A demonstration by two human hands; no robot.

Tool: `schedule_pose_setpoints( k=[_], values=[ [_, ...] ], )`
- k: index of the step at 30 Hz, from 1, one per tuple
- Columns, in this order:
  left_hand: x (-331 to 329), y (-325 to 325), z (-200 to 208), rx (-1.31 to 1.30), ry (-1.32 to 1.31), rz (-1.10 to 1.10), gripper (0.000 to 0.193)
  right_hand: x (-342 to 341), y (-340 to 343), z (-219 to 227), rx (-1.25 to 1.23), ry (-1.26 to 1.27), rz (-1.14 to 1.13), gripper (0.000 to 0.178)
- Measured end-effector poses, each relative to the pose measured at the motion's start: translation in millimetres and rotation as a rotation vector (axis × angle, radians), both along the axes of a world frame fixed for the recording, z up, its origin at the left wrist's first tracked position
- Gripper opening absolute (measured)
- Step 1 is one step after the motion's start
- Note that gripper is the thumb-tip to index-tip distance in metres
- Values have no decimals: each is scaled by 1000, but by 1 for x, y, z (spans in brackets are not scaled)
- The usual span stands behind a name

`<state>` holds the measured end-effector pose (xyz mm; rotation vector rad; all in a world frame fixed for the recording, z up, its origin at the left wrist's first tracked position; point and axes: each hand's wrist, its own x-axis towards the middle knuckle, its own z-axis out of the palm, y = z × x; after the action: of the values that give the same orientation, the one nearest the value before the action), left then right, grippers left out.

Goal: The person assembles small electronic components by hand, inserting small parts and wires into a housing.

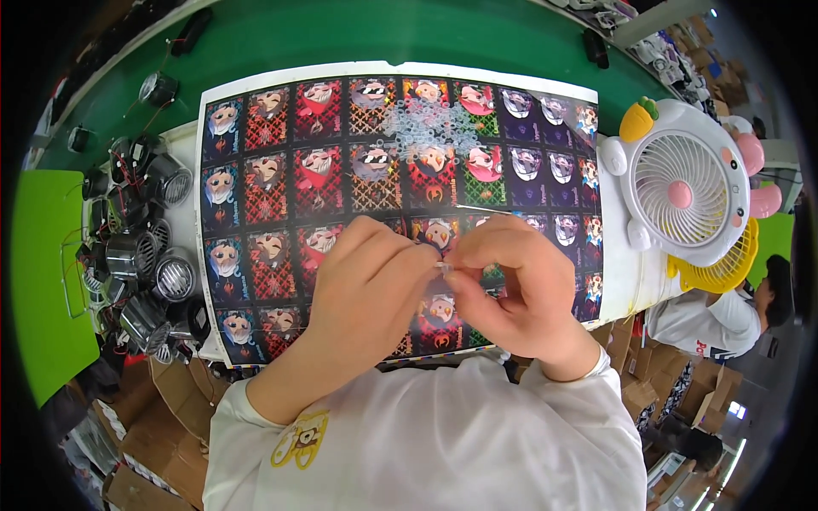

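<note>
My left hand (362, 285) and my right hand (528, 285) meet fingertip to fingertip over the middle of a printed sheet (397, 68). Both are closed in a pinch on a tiny clear plastic piece (443, 266), too small to make out in full. Beyond my hands, a loose pile of small clear plastic rings (434, 128) lies on the sheet. A thin metal rod (481, 209) rests on the sheet just past my right hand; its other end cannot be told. The sheet carries rows of cartoon character cards.
Several dark round motor-like parts with wires (132, 255) crowd the left side. On the right stands a white fan with a cartoon face (679, 194), beside a yellow fan grille (724, 264). Green surface (383, 38) spans the back. A person (716, 324) sits at right, near cardboard boxes (652, 366).
</note>
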<state>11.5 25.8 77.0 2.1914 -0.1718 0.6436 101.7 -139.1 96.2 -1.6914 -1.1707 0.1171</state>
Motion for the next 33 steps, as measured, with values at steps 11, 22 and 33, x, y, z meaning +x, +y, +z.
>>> schedule_pose_setpoints(
  k=[11, 22, 33],
  values=[
    [-5, 2, -22, 61, -154, -44, 28, -3, 3, 12, -143, 50, -25, 27],
    [1, -9, -56, -119, 168, 134, 26, 13, 3, -13, 80, 935, -264, 12],
    [1, -16, -65, -417, 278, 117, 27, -9, 17, -44, -201, 557, -269, 15]
  ],
)
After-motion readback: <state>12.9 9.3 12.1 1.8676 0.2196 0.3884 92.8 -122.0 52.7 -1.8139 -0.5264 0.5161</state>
